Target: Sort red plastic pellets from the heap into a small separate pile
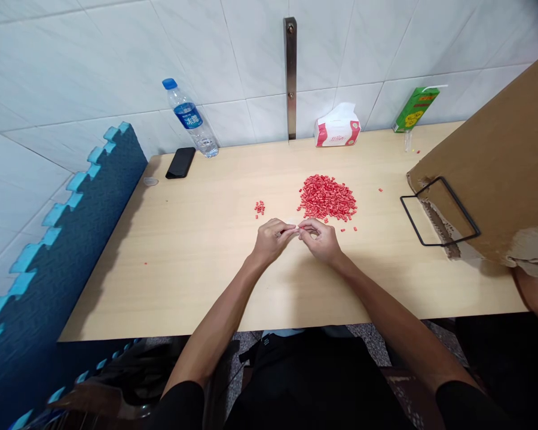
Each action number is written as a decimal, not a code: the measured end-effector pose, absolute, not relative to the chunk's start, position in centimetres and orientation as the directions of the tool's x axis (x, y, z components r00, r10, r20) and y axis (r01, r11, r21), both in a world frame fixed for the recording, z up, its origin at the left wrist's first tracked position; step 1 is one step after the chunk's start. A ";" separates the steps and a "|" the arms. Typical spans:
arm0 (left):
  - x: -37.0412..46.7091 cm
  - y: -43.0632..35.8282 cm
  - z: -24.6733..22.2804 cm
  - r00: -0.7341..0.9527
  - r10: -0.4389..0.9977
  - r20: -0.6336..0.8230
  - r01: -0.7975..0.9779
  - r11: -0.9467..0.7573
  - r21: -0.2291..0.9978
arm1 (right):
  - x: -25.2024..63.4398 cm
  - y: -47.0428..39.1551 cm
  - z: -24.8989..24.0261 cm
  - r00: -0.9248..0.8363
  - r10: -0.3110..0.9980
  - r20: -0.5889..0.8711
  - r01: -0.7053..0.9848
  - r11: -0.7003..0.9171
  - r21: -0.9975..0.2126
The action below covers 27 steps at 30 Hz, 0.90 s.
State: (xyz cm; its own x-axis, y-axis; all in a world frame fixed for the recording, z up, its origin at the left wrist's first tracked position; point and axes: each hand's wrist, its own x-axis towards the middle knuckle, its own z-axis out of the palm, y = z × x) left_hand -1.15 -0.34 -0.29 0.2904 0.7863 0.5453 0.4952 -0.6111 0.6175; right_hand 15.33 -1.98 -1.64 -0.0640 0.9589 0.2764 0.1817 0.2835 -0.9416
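Observation:
My left hand (pixel 271 240) and my right hand (pixel 320 240) meet fingertip to fingertip just above the table, both closed in a pinch. A trace of red and something pale show between the fingertips, too small to make out. Right behind my right hand lies a large pile of small red tube-like pieces (pixel 327 198). A little group of the same red pieces (pixel 260 208) sits beyond my left hand. A few loose red pieces (pixel 355 229) lie to the right of my right hand.
The pale wooden table (pixel 197 239) meets a tiled wall. Along the back stand a water bottle (pixel 190 118), a phone (pixel 180 163), a tissue pack (pixel 338 128) and a green drink carton (pixel 415 110). Blue foam mats (pixel 72 239) border the left; a cardboard sheet (pixel 497 155) with a black wire stand (pixel 464 212) borders the right.

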 end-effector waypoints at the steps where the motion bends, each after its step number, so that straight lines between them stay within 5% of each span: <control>1: -1.2 -0.3 -0.3 0.287 0.801 0.526 0.492 -0.594 0.637 | 15.4 -2.0 -1.6 -0.062 0.952 0.300 0.220 0.306 -0.926; 8: -1.1 -0.4 -0.2 0.276 0.895 0.351 0.434 -0.442 0.785 | 15.5 -2.0 -1.4 -0.094 0.901 0.424 0.379 0.427 -0.821; 27: -1.2 -0.3 0.3 0.218 0.973 0.071 0.289 -0.134 0.948 | 15.2 -2.3 -2.4 -0.084 0.881 0.465 0.402 0.457 -0.794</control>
State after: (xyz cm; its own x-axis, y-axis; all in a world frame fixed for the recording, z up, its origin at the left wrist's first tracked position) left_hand -1.15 -0.34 0.34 0.2182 0.9733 0.0712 0.2886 -0.1340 0.9480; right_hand 15.20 -2.32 -2.42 -0.0836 0.8814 0.4648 0.4023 0.4566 -0.7935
